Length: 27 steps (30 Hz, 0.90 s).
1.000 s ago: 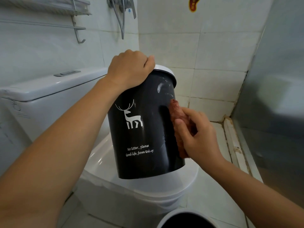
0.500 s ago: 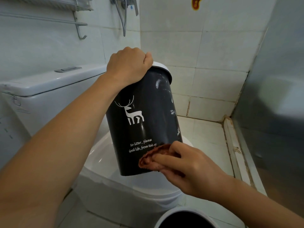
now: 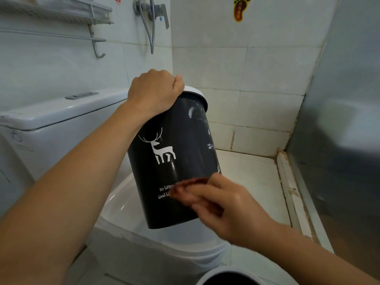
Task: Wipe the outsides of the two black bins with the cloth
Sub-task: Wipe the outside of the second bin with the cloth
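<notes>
My left hand point(image 3: 153, 93) grips the bin point(image 3: 174, 161) by its rim above the toilet point(image 3: 123, 212), while my right hand point(image 3: 232, 208), pinching the cloth point(image 3: 185, 187), has swept from side to lower front; smears remain.

bin point(image 3: 176, 161) above toilet point(image 3: 144, 243), cloth point(image 3: 185, 185) on bin

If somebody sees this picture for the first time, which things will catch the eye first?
First, the black bin with a white deer print, held in the air above the white toilet by the left hand gripping its rim. Next, the right hand pressing a reddish-brown cloth on the bin's lower side. High on the wall, a foot-shaped sticker.
</notes>
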Motion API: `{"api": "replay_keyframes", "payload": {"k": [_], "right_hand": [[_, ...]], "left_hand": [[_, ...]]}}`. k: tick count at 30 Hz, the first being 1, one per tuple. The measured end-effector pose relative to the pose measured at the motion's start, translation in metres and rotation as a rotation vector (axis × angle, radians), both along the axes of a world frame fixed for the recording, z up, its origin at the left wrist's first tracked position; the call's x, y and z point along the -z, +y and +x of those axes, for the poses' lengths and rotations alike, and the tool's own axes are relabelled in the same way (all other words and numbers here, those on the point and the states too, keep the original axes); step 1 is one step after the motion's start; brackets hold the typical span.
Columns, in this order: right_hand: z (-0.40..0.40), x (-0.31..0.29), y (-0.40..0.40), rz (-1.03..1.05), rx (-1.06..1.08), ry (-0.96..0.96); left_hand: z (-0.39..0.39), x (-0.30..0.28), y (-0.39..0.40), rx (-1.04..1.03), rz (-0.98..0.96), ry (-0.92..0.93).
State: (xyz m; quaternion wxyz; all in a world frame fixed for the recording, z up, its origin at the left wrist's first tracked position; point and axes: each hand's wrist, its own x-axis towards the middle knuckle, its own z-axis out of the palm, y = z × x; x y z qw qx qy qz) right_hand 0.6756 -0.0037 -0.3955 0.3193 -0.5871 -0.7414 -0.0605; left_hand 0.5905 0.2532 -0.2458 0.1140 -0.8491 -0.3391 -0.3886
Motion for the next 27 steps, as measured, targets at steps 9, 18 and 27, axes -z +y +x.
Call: {"api": "replay_keyframes", "payload": {"k": [9, 18, 27], "right_hand": [[0.022, -0.04, 0.0, 0.001, 0.076, 0.481], [0.024, -0.051, 0.008, -0.099, 0.019, 0.324], [-0.009, -0.029, 0.001, -0.284, -0.113, -0.013]], "left_hand": [[-0.002, 0.002, 0.0, 0.004, 0.018, -0.016], [-0.003, 0.001, -0.005, 0.016, 0.014, -0.018], [-0.002, 0.0, -0.007, 0.01, 0.017, -0.016]]}}
